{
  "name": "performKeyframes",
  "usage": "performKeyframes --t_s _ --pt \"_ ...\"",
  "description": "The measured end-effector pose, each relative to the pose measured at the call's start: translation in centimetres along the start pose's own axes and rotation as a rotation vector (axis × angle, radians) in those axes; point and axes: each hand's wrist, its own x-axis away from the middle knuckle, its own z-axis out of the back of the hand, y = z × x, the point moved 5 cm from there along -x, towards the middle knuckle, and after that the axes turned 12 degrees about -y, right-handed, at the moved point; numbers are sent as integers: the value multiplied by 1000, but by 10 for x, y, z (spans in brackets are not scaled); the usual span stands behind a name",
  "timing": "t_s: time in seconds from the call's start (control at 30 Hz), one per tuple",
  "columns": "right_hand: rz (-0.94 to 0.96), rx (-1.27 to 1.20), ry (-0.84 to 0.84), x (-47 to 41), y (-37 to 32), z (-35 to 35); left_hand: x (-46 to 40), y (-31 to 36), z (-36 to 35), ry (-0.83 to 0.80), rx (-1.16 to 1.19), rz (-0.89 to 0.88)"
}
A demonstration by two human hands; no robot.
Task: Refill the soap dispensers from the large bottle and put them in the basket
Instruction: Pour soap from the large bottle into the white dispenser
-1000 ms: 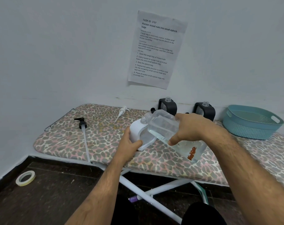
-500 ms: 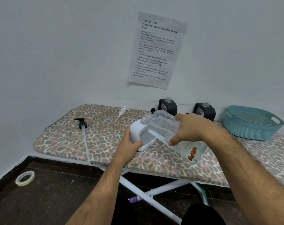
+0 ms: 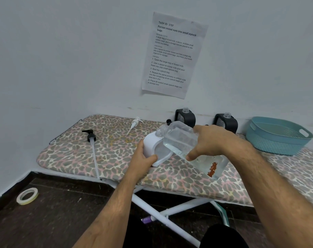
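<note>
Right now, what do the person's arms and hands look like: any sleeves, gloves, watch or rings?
Both forearms are bare right to the frame's edge, with visible hair and no sleeve in view. The left hand and right hand wear no gloves. No watch, bracelet or ring shows on either, and no markings can be made out.

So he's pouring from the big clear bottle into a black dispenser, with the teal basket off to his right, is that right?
Not quite: the head view shows the dispenser being filled is white, not black. The large clear plastic bottle is tipped over it, and the teal plastic basket does sit to the right.

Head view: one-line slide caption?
Right hand tips large bottle into white dispenser steadied by left hand.
</note>
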Motion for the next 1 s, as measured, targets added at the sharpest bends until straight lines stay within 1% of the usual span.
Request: performKeyframes --t_s 1.0 --pt "2 -3 -2 -4 2 -1 1 2 -1 1 -20 -2"
